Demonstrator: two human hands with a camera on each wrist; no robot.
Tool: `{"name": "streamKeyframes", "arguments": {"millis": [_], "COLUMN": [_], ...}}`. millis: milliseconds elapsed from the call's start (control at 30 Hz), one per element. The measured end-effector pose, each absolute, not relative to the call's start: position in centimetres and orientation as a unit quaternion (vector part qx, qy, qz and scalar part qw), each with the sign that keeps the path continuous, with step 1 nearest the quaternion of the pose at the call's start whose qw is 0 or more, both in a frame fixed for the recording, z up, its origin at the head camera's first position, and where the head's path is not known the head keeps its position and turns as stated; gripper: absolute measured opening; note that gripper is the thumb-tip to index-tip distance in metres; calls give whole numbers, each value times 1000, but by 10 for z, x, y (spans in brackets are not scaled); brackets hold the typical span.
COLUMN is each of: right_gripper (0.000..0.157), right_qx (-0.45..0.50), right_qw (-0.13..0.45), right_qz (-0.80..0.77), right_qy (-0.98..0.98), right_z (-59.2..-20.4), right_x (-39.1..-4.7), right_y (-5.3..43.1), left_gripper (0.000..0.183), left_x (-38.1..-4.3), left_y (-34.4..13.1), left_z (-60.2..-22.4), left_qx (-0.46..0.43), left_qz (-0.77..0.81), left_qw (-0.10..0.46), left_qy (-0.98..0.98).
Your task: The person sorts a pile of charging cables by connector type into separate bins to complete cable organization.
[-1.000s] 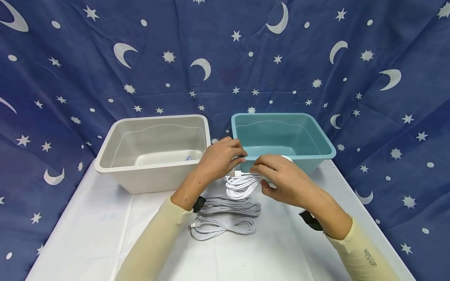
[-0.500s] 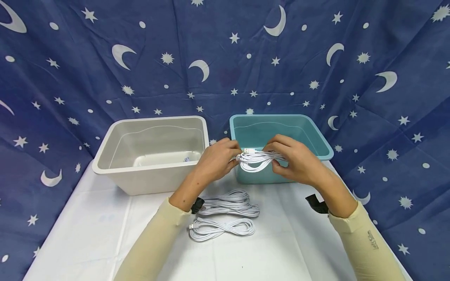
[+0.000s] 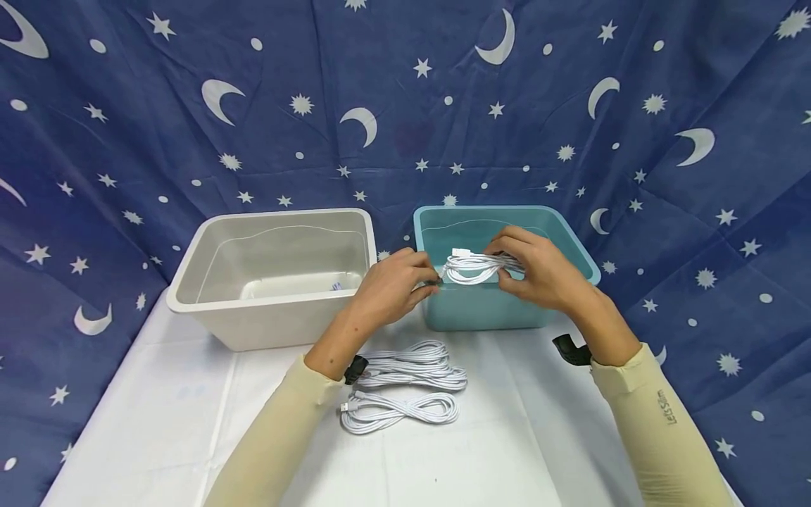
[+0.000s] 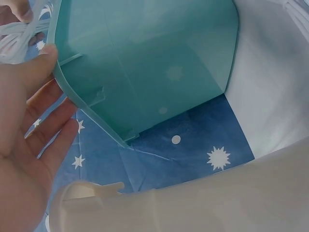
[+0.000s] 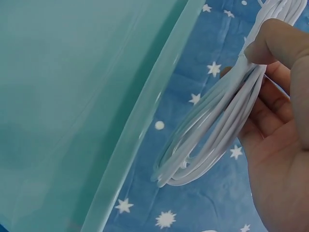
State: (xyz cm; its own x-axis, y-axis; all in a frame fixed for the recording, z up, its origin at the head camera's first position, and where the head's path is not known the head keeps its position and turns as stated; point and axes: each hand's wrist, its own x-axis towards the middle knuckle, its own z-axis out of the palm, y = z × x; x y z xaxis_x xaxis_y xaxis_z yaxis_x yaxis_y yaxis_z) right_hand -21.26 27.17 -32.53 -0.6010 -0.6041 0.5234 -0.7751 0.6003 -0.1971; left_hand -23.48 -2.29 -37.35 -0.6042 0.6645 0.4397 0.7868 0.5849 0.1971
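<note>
My right hand (image 3: 538, 271) pinches a coiled white USB cable (image 3: 472, 266) between thumb and fingers, just above the front rim of the teal bin (image 3: 488, 310). In the right wrist view the cable's loops (image 5: 207, 140) hang beside the bin's edge. My left hand (image 3: 395, 285) grips the teal bin's rim at its front left corner; the left wrist view shows the thumb on the rim (image 4: 57, 72) and the fingers at its other side. Below, on the white cloth, lie a bigger coil of white cable (image 3: 412, 367) and a figure-eight white USB cable (image 3: 402, 412).
A light grey bin (image 3: 253, 324) stands to the left, with a small bluish-white mark or scrap (image 3: 336, 286) on its floor. A dark blue star-and-moon curtain (image 3: 405, 105) hangs behind. White cloth (image 3: 494, 436) covers the table.
My right hand has lifted the coiled cable upward and away from me, from above the other coils to the teal bin's front rim. The left hand stays at the rim's corner.
</note>
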Motion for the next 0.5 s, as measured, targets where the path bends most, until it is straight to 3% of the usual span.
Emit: {"name": "streamKeyframes", "arguments": {"millis": [500], "right_gripper": [30], "right_qx": [333], "right_qw": [145], "right_qz": [182], "right_qy": [-914], "right_z": [-334], "right_x": [-232], "right_y": [286], "left_gripper": [17], "left_x": [-234], "left_y": [-21], "left_z": [-374], "left_qx": [-414], "left_qz": [-186], "left_qw": [163], "left_qy": [-876]}}
